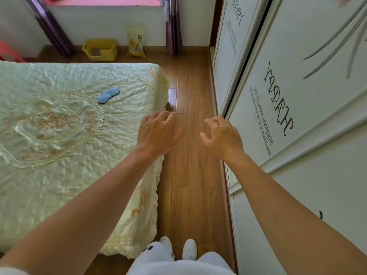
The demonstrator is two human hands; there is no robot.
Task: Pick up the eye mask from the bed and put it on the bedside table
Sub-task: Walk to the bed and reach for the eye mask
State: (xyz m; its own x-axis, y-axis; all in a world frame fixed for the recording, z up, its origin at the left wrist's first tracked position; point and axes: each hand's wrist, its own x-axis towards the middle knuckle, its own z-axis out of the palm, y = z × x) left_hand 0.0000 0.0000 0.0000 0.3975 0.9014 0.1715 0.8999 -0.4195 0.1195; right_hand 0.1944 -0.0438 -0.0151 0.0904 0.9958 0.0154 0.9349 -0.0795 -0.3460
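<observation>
A light blue eye mask (108,95) lies on the pale green quilted bedspread of the bed (59,175), near the bed's far right corner. My left hand (156,132) hovers over the bed's right edge, nearer to me than the mask and apart from it, fingers spread and holding nothing. My right hand (220,135) is held out over the wooden floor beside the wardrobe, fingers curled loosely apart, also holding nothing. No bedside table is in view.
A narrow wooden-floor aisle (190,175) runs between the bed and white sliding wardrobe doors (297,116) on the right. At the far wall stand a yellow plastic bin (100,49), a yellow bag (136,41) and purple curtains (173,26). My white shoes (178,248) stand in the aisle.
</observation>
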